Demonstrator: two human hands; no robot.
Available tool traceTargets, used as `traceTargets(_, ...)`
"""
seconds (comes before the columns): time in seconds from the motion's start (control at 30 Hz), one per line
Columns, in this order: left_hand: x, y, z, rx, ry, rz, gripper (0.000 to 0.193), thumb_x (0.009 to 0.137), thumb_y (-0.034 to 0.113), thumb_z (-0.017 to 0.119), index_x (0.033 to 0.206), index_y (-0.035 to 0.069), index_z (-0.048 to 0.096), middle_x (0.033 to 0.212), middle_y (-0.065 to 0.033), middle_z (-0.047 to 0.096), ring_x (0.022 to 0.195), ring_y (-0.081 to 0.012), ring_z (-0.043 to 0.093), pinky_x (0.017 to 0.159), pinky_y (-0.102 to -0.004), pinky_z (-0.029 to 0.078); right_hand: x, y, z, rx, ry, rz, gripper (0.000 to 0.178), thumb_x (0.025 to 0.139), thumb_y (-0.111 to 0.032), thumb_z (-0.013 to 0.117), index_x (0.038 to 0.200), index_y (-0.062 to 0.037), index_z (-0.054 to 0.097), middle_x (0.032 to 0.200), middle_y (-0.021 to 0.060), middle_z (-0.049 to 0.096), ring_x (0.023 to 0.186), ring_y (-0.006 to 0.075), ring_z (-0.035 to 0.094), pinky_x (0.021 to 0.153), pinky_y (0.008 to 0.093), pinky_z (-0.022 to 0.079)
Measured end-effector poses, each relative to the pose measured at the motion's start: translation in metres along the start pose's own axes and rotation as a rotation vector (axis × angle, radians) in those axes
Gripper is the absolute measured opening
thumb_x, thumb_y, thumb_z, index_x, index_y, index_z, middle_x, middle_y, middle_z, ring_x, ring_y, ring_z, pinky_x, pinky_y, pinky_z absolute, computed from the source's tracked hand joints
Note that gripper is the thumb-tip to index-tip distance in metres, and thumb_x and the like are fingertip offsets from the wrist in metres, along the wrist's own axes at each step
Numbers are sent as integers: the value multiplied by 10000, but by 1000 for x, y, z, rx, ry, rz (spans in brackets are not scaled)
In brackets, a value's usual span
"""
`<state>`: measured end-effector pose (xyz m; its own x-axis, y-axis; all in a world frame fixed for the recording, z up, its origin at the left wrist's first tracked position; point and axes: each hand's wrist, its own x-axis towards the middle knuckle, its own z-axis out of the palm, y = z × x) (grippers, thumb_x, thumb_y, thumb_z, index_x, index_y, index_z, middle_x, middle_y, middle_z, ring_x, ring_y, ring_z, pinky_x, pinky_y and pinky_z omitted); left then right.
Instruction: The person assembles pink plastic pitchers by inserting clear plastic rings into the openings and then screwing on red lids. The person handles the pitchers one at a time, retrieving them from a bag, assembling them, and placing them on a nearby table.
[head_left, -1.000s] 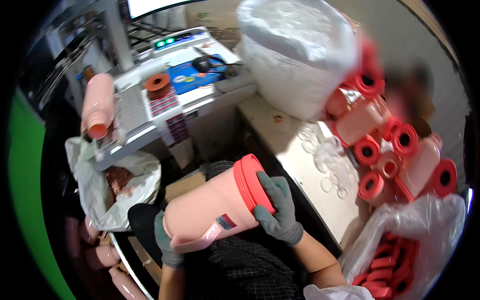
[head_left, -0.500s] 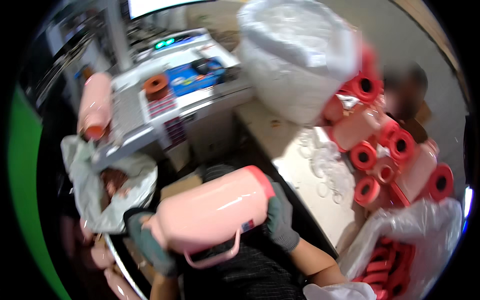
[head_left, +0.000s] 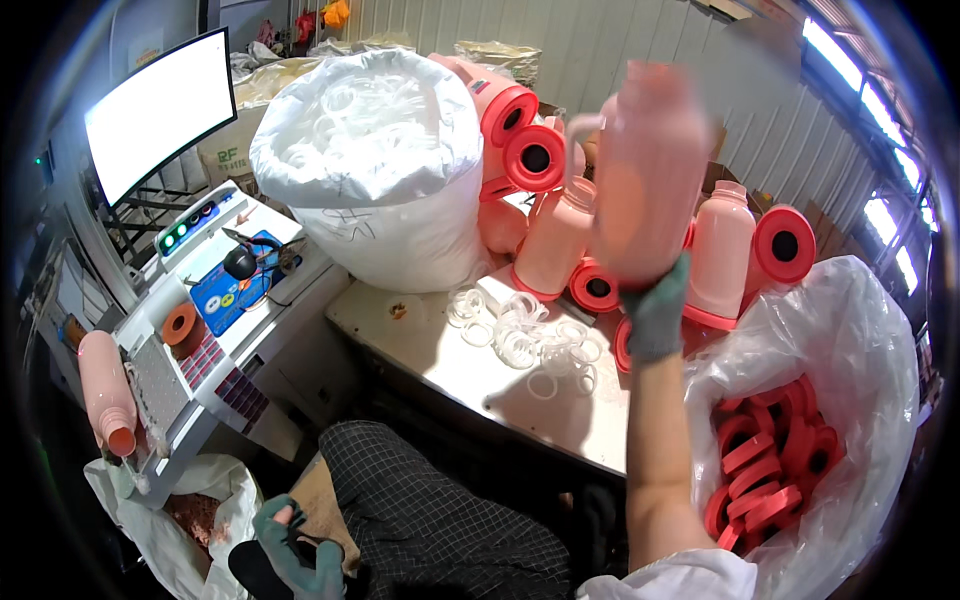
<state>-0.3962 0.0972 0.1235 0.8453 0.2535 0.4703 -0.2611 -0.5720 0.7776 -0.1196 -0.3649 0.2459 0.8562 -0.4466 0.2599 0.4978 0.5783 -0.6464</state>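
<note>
My right hand [head_left: 660,312], in a grey-green work glove, grips the lower end of a pink plastic thermos jug [head_left: 648,185]. The jug is upright and raised above the worktable, its neck up and its handle on the left side; motion blurs it. My left hand [head_left: 295,550], gloved with a bare fingertip showing, is low beside my lap. Its fingers are apart with nothing between them. Behind the raised jug stand other pink jugs [head_left: 720,255] and several red ring-shaped bases [head_left: 535,158].
White rings [head_left: 517,340] lie on the table [head_left: 440,350]. A big white sack [head_left: 385,235] holds more rings. At right, a clear bag [head_left: 850,330] contains red rings [head_left: 755,475]. Leftward are a workstation [head_left: 290,310], a lying pink jug [head_left: 105,385], a screen [head_left: 160,110] and a bag of scraps [head_left: 235,490].
The pink jug was lying across both hands over my lap. Now my right hand alone has it, upright at the right, and my left hand has let go. The view has turned right and up.
</note>
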Motion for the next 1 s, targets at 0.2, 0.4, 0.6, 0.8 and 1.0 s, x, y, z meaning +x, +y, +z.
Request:
traceTargets(0.2, 5, 16, 27, -47, -115, -68, 519, 785, -25, 563, 1302, 12, 528, 1273, -137, 523, 1108, -221, 544, 981, -352, 463, 195, -58, -6, 198, -57, -62, 232, 990, -209, 640, 1170, -66, 611, 1072, 55, 680, 977, 217, 680, 804, 384, 573)
traceTargets(0.4, 9, 25, 47, -66, -164, -213, 345, 768, -60, 685, 1099, 13, 618, 1112, -112, 599, 675, -116, 541, 641, -279, 455, 224, -6, -6, -134, 175, -13, 128, 1009, -213, 624, 985, -88, 611, 868, -10, 630, 786, 174, 643, 676, 307, 532)
traceTargets(0.6, 30, -12, 69, 22, -177, -105, 254, 804, 15, 767, 1038, 16, 667, 1014, -144, 685, 896, -281, 667, 826, -372, 539, 21, 96, -61, -695, -59, -237, 250, 988, -124, 682, 1173, 16, 591, 995, 39, 590, 831, 102, 569, 725, 273, 498)
traceTargets(0.8, 150, -35, 155, 57, -220, 99, 280, 888, 126, 781, 1114, 13, 660, 1022, -130, 660, 922, -247, 659, 862, -346, 524, -132, 97, -160, -1510, -413, -322, 492, 834, -120, 777, 1269, -8, 577, 1098, 163, 613, 946, 281, 618, 855, 392, 524)
traceTargets(1.0, 221, -131, 258, -187, -144, -190, 559, 889, 271, 809, 1317, 2, 571, 1156, -191, 651, 957, -298, 652, 856, -410, 544, -83, 8, -140, -1959, -232, -938, 651, 798, -132, 803, 1393, -61, 549, 1286, 174, 570, 1187, 374, 538, 1019, 487, 409)
